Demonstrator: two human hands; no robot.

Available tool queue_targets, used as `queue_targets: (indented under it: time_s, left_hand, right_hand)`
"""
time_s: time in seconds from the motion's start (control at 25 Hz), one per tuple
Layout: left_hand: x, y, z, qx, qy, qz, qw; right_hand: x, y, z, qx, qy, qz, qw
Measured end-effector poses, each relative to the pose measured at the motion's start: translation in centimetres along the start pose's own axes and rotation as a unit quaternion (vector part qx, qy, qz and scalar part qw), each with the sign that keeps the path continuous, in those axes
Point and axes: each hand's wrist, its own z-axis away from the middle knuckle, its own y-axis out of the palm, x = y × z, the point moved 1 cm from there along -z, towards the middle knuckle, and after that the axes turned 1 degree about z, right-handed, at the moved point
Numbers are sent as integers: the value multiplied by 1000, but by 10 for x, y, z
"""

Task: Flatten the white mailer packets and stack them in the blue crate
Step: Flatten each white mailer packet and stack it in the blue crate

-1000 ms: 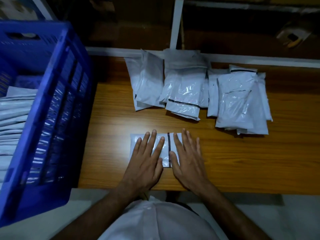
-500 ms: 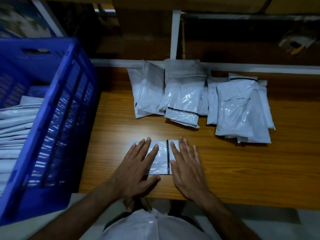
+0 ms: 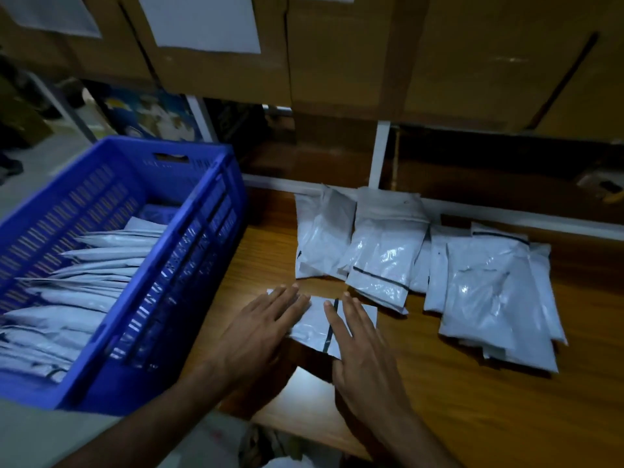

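Note:
A small white mailer packet [image 3: 315,327] with a black strip lies on the wooden table [image 3: 472,400] near its front edge. My left hand [image 3: 260,332] lies flat on the packet's left part, fingers straight. My right hand [image 3: 361,349] rests flat over its right part, fingers straight and slightly spread. The blue crate [image 3: 189,265] stands to the left and holds several white packets [image 3: 84,285] stacked on edge. A loose pile of white packets [image 3: 439,271] lies farther back on the table.
Cardboard boxes [image 3: 337,45] with paper labels sit on a shelf above the table. A white shelf post [image 3: 380,153] rises behind the pile. The table's right front part is bare wood.
The camera has tilted up and turned left, showing more of the crate and the boxes. Both hands still press the small packet, which now sits at a slight angle.

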Motion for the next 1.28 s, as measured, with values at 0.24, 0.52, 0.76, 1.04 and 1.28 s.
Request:
queue_targets:
  time_s: [0.24,0.52,0.76,1.04,1.28]
  left_hand:
    - [4,-82,-4,-107,-119,-37,986]
    - [90,-144,44,-130,-159,-28,978]
    - [229,-140,91,-140,-102,-7,985]
    - [366,-98,63,-67,-91,76,991]
    - [421,-62,-4,48,-85,131,987]
  right_hand:
    - [25,-66,-52,-25,-93,13,995]
    - [112,-66,-118,-77,-152,76,982]
    - [232,-39,-184,-104,-209,86,968]
    - [311,13,-273,84,-59,228,968]
    - [315,59,-345,210,97,210,950]
